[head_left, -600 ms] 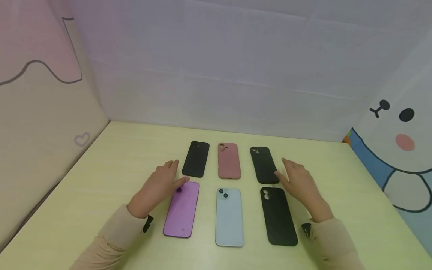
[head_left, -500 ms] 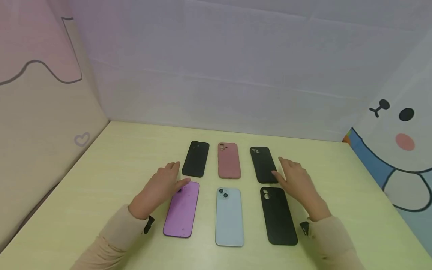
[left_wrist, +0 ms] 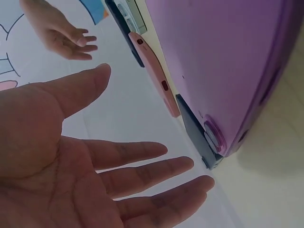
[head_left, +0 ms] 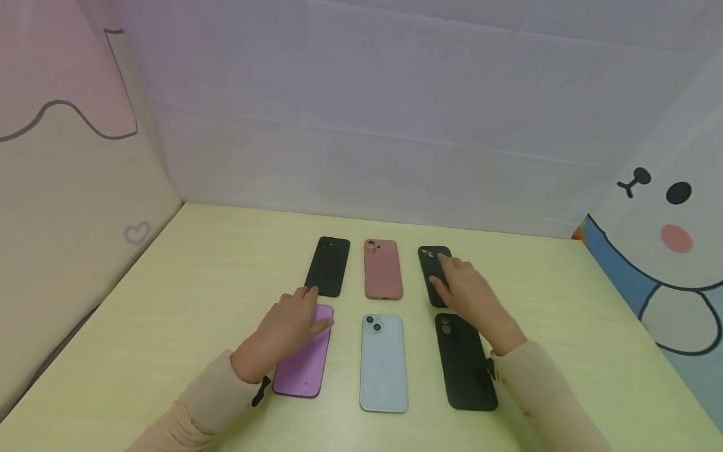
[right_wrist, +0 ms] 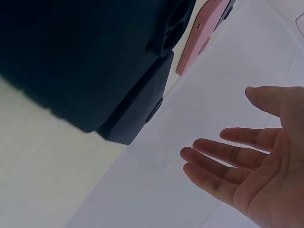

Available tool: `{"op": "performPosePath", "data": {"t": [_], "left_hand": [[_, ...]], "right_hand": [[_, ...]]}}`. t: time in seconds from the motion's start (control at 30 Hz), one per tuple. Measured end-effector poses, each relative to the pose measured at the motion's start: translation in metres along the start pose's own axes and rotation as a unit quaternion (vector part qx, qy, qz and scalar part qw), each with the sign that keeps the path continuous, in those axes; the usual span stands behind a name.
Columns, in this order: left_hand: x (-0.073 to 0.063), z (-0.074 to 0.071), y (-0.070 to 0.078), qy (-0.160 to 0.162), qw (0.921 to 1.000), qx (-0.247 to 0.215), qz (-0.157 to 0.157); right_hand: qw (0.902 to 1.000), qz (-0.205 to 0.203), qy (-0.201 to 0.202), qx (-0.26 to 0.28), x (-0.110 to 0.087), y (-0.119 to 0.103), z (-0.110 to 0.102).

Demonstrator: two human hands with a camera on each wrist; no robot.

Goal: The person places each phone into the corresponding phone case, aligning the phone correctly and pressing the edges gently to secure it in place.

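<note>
Over the upper part of a purple phone (head_left: pixel 303 370) hovers my left hand (head_left: pixel 288 326), its fingers spread and holding nothing in the left wrist view. Its fingertips overlap the lower edge of a black phone (head_left: pixel 329 263) in the head view. My right hand (head_left: pixel 471 300) reaches over a black phone case (head_left: pixel 432 270) at the back right, covering part of it. In the right wrist view its fingers are extended, with nothing between them. Nearer the front lies a second black phone case (head_left: pixel 467 370), with camera cutouts, partly under the right forearm.
Between the hands, a light blue phone (head_left: pixel 384 370) lies camera side up in the front row. Behind it is a pink phone case (head_left: pixel 383 270). A pale cloth wall (head_left: pixel 384 163) rises at the table's (head_left: pixel 186 282) back edge.
My right hand has moved left and forward over the back right black phone case. My left hand has shifted right, further over the purple phone. The phones and cases have stayed put.
</note>
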State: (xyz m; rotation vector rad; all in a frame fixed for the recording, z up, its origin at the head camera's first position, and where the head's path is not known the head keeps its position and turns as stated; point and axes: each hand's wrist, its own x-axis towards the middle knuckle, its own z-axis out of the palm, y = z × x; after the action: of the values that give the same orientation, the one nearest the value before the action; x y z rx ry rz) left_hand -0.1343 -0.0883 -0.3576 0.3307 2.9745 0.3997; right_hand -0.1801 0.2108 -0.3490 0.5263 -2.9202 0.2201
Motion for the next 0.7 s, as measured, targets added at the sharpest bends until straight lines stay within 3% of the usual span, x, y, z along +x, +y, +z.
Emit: {"op": "performPosePath", "data": {"t": [0.17, 0.37, 0.7], "left_hand": [[-0.004, 0.004, 0.005, 0.010, 0.9997, 0.020, -0.009], [-0.011, 0.008, 0.008, 0.045, 0.9976, 0.049, -0.021], [-0.017, 0.011, 0.015, 0.042, 0.9961, 0.054, -0.055]], "right_hand": [[0.9999, -0.005, -0.009, 0.002, 0.012, -0.011, 0.002], [0.9994, -0.003, -0.036, 0.000, 0.026, -0.023, 0.001], [0.9973, -0.003, -0.073, 0.004, 0.046, -0.037, 0.005]]}}
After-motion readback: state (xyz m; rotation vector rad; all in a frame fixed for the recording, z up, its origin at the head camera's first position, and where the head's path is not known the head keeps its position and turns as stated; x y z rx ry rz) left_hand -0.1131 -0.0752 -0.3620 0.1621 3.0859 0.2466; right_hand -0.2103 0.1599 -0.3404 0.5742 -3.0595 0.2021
